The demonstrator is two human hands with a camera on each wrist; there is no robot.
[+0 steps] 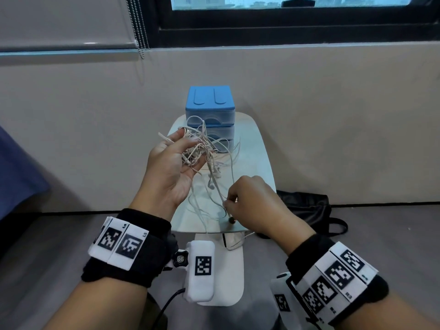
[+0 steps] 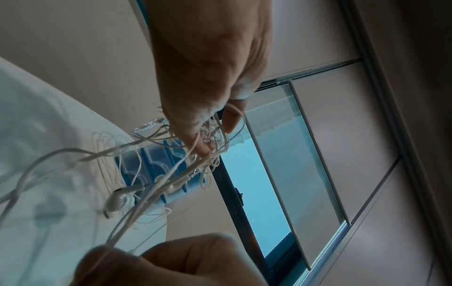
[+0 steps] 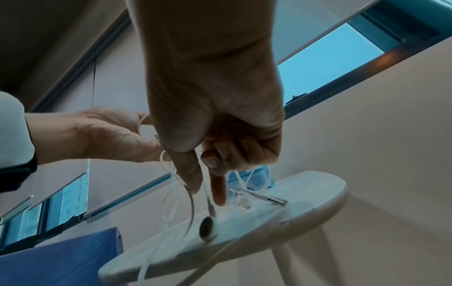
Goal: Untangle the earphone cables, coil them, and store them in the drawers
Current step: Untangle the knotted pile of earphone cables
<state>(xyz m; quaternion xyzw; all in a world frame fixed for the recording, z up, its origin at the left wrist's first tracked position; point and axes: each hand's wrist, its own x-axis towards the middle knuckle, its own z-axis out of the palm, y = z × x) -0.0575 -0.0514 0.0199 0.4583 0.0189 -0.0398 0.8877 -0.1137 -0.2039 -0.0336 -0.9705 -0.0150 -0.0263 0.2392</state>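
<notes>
A tangle of white earphone cables (image 1: 200, 148) hangs from my left hand (image 1: 171, 167), raised palm up above the small white table (image 1: 259, 148), its fingers curled round the knot (image 2: 215, 139). Strands trail down to my right hand (image 1: 250, 201), which pinches one cable (image 3: 203, 174) between thumb and forefinger just above the table's near end. That strand's earbud (image 3: 208, 229) touches the tabletop. A second earbud (image 2: 116, 201) dangles; a jack plug (image 3: 275, 200) lies on the table. The blue drawer unit (image 1: 210, 115) stands at the table's far end, drawers closed.
A black bag (image 1: 307, 210) lies on the grey floor right of the table, against the wall. Dark blue fabric (image 1: 16, 172) shows at the left edge. A window (image 1: 297, 17) with a bead cord runs above the wall.
</notes>
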